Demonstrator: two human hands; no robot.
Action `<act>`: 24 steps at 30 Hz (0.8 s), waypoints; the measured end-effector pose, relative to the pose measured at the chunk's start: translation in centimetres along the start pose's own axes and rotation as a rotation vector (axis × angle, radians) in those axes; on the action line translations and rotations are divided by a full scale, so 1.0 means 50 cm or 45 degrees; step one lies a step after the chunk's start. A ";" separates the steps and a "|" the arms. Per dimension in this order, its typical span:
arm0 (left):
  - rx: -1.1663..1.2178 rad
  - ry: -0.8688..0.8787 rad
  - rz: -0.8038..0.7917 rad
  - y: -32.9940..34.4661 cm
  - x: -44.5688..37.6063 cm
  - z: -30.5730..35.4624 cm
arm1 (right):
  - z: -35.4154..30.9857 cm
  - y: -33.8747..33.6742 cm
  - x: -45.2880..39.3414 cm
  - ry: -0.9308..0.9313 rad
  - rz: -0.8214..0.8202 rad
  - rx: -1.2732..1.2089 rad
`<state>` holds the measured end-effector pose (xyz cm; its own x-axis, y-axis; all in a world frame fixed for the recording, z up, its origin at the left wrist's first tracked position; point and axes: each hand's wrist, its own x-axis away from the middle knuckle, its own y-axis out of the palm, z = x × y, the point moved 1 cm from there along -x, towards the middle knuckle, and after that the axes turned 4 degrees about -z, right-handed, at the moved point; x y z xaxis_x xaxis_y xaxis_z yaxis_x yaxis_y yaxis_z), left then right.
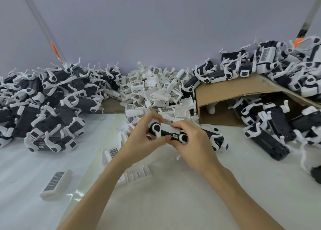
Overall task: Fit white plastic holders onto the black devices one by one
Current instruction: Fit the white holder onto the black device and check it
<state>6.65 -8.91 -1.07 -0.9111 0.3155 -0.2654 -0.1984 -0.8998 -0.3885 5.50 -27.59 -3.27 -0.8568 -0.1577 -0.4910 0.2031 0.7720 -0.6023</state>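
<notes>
Both hands hold one black device with a white plastic holder on it, above the middle of the white worktop [173,186].

The left hand [139,139] curls its fingers [152,116] over the far end of the small black box-shaped device [167,133], thumb under its near edge; the right hand [192,143] grips the other end, fingers curled over the white plastic holder [169,130] that sits along the device's top. Just behind the hands lies a heap of loose white ribbed plastic holders [156,89]. A pile of black devices with white arms [43,99] lies to the left, another pile [281,122] to the right around a tipped brown cardboard box [234,89]. A single white holder with a gridded label [56,184] lies apart, near left.
</notes>
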 end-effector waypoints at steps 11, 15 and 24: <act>-0.543 0.505 -0.157 -0.019 0.009 0.008 | -0.015 -0.046 -0.007 0.223 -0.515 -0.613; -0.745 0.597 -0.185 -0.016 0.008 0.002 | 0.007 -0.064 -0.014 0.286 -0.488 -0.489; -0.423 0.266 -0.055 -0.033 0.007 0.000 | -0.002 -0.032 -0.004 0.041 -0.209 -0.319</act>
<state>6.67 -7.31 -0.49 -0.8043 0.4365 -0.4032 -0.0759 -0.7484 -0.6589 5.29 -28.71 -2.13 -0.8838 -0.2767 -0.3774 -0.0594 0.8663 -0.4961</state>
